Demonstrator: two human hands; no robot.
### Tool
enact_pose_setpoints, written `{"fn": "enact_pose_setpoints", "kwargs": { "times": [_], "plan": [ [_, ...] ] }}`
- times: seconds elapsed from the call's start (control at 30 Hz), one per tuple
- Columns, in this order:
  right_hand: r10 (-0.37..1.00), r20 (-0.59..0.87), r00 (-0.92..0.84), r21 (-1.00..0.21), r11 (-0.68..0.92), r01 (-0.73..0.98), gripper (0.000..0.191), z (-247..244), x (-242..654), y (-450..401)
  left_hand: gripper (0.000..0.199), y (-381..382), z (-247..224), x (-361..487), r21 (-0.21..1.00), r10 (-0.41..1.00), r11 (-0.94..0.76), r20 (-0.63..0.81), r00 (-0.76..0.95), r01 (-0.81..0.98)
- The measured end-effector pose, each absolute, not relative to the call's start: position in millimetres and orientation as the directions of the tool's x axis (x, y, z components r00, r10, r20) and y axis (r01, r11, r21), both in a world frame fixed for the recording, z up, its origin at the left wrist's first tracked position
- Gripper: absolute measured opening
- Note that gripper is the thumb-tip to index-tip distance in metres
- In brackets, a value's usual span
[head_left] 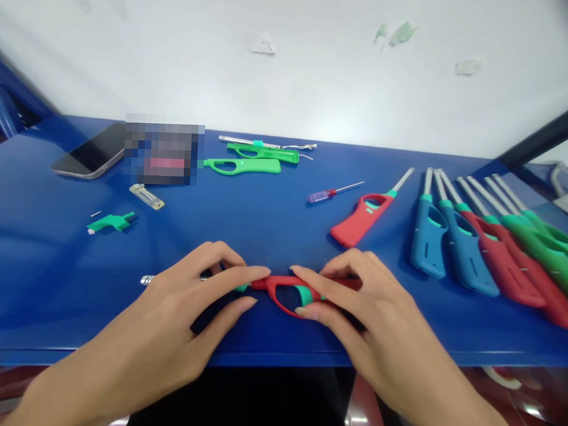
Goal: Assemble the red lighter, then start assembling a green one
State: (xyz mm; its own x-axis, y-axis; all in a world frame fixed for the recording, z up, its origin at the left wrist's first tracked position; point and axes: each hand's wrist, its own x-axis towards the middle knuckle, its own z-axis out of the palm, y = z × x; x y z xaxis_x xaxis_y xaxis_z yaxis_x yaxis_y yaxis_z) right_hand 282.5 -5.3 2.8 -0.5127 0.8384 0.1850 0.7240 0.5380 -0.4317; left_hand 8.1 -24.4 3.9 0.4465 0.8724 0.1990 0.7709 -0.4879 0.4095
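Observation:
A red gas lighter (281,281) with a green trigger lies sideways at the front of the blue table, its metal tip pointing left. My left hand (192,297) is closed around the neck, near the green collar, with the thumb and fingers on either side. At the handle, my right hand (360,302) grips the red body close to the trigger and covers much of it. Another red lighter (361,219) lies just beyond my right hand. A small screwdriver (322,196) with a purple and red handle rests beside that one.
Several blue, red and green lighters (473,251) lie in a row at the right. Green casing halves (243,167) and a metal tube (240,140) lie at the back. On the left are a phone (93,150), a clear fuel tank (147,196) and a green trigger piece (111,223).

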Motion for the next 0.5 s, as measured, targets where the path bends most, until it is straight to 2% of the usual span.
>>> {"fn": "enact_pose_setpoints", "kwargs": {
  "times": [0.1, 0.27, 0.5],
  "plan": [
    [0.836, 0.238, -0.495, -0.414, 0.548, 0.727, 0.030, 1.6, 281.7, -7.2, 0.037, -19.5, 4.2, 12.4, 0.417, 0.876, -0.482, 0.204, 0.438, 0.771],
    [0.821, 0.378, -0.427, -0.359, 0.555, 0.750, 0.028, -1.4, 282.0, -16.8, 0.016, -14.0, 9.0, 20.4, 0.424, 0.845, -0.534, 0.281, 0.454, 0.732],
    [0.769, 0.483, -0.418, -0.243, 0.576, 0.780, 0.025, -1.3, 280.4, -21.3, 0.016, -22.8, 21.0, 27.4, 0.350, 0.793, -0.596, 0.398, 0.462, 0.722]
  ]
}}
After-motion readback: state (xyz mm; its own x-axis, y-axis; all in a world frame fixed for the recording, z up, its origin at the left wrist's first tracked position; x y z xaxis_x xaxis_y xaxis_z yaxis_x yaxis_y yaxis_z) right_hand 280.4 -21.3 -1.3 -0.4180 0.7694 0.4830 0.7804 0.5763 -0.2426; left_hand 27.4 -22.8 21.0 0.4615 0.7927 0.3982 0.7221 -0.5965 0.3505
